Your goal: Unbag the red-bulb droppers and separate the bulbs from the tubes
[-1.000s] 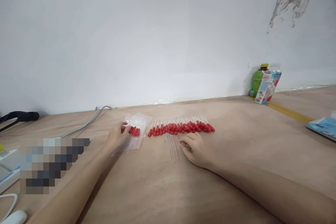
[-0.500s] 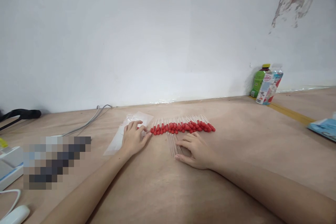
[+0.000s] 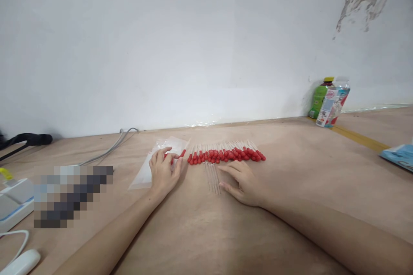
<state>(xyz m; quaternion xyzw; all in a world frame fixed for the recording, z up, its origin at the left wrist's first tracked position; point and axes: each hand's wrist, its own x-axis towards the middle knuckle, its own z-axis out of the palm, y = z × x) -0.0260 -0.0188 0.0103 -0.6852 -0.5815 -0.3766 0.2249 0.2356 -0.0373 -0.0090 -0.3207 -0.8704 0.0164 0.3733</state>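
In the middle of the table lies a row of red-tipped sticks point(image 3: 226, 154), their pale shafts pointing toward the wall and their red bulb-like heads toward me. A few bare thin sticks point(image 3: 211, 178) extend from below that row toward me. My left hand point(image 3: 164, 172) is at the row's left end, over a clear plastic bag point(image 3: 142, 178), with bent fingers closed on a red-tipped stick point(image 3: 182, 154); the exact grip is partly hidden. Beside the thin sticks rests my right hand point(image 3: 243, 182), its thumb and fingers apart, holding nothing I can see.
Two bottles, one green point(image 3: 318, 101) and one with a printed label point(image 3: 332, 105), stand against the wall at the right. A blue packet point(image 3: 400, 157) lies at the right edge. Grey cable point(image 3: 109, 150), a white power strip point(image 3: 16, 206) and a blurred-out object point(image 3: 71, 197) are at the left.
My left hand has drawn slightly left, and a red-tipped stick now stands apart from the row's left end. My right thumb has moved a little right, off the thin sticks.
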